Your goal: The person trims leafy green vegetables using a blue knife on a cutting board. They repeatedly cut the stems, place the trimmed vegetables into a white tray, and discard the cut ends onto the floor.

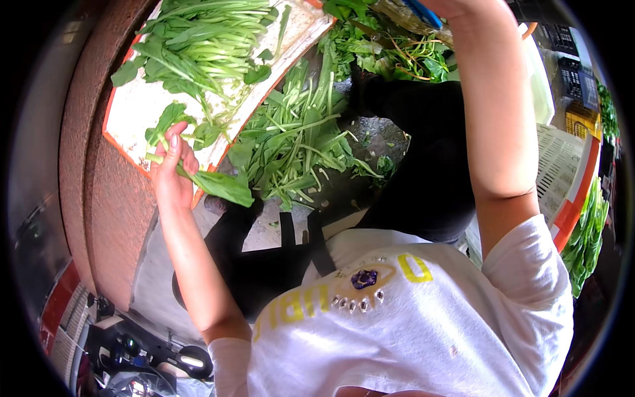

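Note:
My left hand [174, 158] holds a few loose leafy green stems [218, 184] between thumb and fingers, over the near edge of a white board with an orange rim [130, 111]. Farther up that board lies a thick pile of leafy greens [203, 47], its pale stems side by side. My right arm stretches to the top edge, where only the base of my right hand [449, 6] shows. The fingers are cut off, so their hold is hidden. Close by is a blue edge [424, 14] of some object, partly out of view.
Loose leaves and stems [292, 134] are heaped on the wet ground beside the board, with more greens [382, 49] beyond. A white slatted crate [558, 171] stands at right, near another bunch of greens [585, 243]. A reddish stone ledge [116, 213] runs along the left.

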Demonstrator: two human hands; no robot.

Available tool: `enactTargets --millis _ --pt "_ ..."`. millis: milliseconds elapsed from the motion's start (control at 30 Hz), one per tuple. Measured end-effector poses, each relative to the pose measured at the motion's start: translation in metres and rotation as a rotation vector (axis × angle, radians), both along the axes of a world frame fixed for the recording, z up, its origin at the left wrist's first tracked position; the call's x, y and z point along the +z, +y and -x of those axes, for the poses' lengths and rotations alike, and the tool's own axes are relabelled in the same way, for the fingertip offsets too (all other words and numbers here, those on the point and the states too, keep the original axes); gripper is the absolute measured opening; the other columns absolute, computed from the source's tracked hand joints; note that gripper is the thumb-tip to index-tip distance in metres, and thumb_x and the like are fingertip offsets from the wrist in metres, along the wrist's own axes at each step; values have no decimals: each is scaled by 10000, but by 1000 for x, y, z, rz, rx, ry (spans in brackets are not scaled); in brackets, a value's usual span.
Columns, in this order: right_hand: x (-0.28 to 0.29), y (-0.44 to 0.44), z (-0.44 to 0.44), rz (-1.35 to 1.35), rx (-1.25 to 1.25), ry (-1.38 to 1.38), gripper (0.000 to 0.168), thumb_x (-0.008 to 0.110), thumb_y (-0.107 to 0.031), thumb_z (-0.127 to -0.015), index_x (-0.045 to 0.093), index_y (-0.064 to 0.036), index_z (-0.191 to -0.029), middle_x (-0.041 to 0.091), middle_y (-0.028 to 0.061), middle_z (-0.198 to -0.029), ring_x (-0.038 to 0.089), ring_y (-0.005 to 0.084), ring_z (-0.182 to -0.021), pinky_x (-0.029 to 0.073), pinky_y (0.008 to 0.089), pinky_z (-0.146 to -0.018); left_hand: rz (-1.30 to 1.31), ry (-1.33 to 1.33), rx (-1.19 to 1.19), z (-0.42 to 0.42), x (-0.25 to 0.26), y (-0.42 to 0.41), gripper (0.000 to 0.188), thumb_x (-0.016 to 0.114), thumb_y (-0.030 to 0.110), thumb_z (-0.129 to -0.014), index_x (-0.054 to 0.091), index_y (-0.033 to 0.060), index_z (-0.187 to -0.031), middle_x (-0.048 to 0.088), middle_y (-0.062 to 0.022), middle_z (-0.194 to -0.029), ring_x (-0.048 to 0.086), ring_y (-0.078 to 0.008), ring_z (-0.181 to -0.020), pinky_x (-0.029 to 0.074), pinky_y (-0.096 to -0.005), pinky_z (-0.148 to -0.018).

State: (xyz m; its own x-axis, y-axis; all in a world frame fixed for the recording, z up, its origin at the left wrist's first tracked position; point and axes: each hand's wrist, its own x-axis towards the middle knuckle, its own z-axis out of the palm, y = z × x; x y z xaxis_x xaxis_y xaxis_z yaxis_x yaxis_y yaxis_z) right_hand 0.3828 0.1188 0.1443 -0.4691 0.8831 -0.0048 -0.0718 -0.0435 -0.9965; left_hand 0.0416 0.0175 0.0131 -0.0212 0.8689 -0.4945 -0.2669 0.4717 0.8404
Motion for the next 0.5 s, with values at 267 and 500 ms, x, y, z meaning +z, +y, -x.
enactTargets --millis 267,500 --pt "13 -10 -53 -3 -482 -174 296 492 -299 -924 613 -34 -978 520 -36 -633 444 62 -537 371 184 -521 147 161 16 -3 -23 -6 302 628 195 -860 570 -32 -1050 493 -14 -623 485 -118 -524 384 -235 -490" --pt "-30 -2 -103 -24 -575 208 280 478 -278 -934 621 -41 -971 524 -28 -632 453 72 -538 361 178 -521 242 136 -54 1 -37 -3 353 615 216 -870 543 -56 -1084 398 28 -549 356 -79 -446 276 -233 -418"
